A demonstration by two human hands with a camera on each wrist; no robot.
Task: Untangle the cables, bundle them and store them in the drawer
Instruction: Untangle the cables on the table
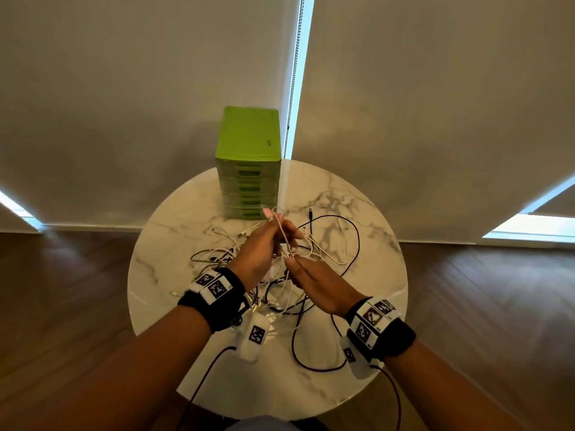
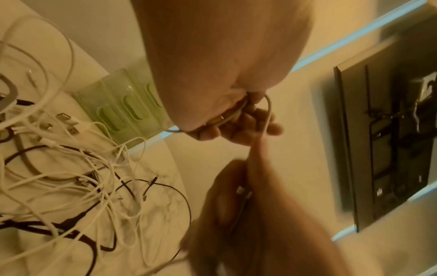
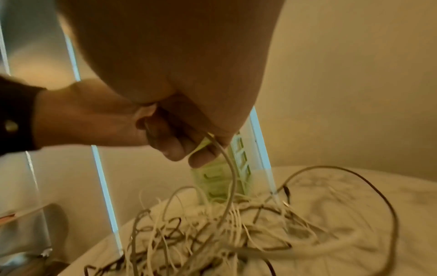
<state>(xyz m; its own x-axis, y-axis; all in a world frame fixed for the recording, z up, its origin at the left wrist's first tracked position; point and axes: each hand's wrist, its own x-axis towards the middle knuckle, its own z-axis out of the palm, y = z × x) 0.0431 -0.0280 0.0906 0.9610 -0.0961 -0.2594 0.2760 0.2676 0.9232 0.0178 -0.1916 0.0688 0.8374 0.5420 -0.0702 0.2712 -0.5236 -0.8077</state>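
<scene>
A tangle of white and black cables [image 1: 314, 253] lies on the round marble table [image 1: 357, 353]. My left hand [image 1: 273, 234] is raised over the pile, fingers curled round a white cable [image 1: 284, 236] whose plug end sticks up toward the drawers. Just below it, my right hand [image 1: 298, 269] pinches the same white cable [image 2: 268, 115], which runs taut between the two hands. In the right wrist view the white cable [image 3: 230, 168] drops from my right hand [image 3: 203, 147] into the pile. A green drawer unit [image 1: 249, 163] stands at the table's far edge, all drawers closed.
A long black cable [image 1: 354, 244] loops out to the right of the pile and down toward the near edge. Loose plugs [image 2: 64, 117] lie in front of the drawer unit [image 2: 123, 106]. Wooden floor surrounds the table; blinds hang behind it.
</scene>
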